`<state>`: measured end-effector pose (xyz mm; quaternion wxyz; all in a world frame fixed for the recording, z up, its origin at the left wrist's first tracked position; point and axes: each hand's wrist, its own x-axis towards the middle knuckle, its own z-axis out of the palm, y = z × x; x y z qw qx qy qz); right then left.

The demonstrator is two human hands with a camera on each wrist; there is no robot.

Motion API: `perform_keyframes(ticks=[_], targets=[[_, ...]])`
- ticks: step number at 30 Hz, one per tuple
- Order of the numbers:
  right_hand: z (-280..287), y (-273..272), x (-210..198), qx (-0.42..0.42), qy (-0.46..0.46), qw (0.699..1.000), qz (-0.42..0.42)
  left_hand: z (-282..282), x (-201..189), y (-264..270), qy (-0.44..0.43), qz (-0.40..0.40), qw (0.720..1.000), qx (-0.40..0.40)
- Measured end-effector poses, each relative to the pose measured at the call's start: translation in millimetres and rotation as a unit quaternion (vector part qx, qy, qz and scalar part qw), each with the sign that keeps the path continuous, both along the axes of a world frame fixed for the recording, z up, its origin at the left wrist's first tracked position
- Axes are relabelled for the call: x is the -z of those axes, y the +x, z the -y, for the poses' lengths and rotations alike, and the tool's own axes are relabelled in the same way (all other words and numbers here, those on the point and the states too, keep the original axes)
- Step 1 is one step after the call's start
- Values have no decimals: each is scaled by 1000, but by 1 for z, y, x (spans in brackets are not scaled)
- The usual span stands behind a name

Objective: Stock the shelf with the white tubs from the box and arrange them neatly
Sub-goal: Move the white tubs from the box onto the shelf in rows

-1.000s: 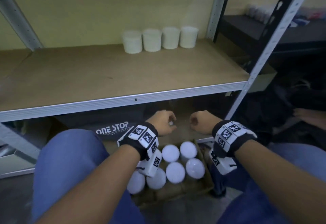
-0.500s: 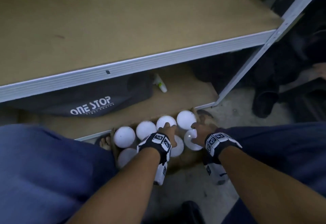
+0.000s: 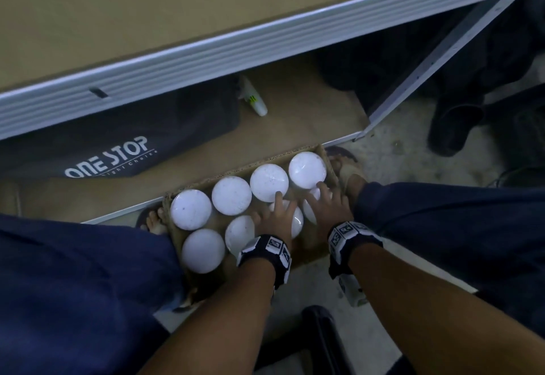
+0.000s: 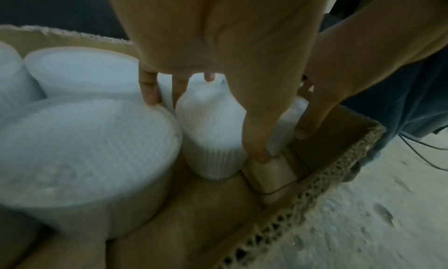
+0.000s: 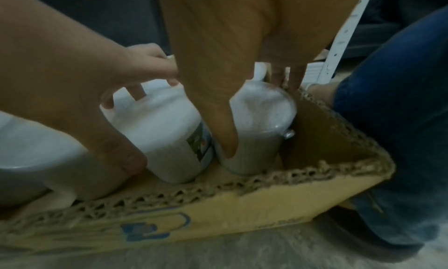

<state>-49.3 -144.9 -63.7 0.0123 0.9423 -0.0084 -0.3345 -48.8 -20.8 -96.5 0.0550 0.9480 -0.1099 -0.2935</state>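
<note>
cardboard box – eight white tubs

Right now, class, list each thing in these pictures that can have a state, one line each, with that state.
Cardboard box: open-topped, on the floor, holding upright tubs.
White tubs: lidded, upright, two rows.
Left hand: fingers and thumb down round one near-row tub.
Right hand: closing round the next tub by the box wall.
Shelf board: bare where visible.
</note>
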Motion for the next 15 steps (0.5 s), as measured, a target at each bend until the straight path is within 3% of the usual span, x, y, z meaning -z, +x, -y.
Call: perform_keyframes(ticks=[7, 13, 15], targets=[[-1, 9, -8, 17, 5, 1000, -5, -12, -13, 11, -17, -18, 999, 41], [0, 17, -46, 38, 26, 999, -13, -25, -38, 12, -86, -32, 995, -32], [-3, 20, -63, 40, 16, 999, -3, -28, -60, 24, -78, -88, 993, -5]])
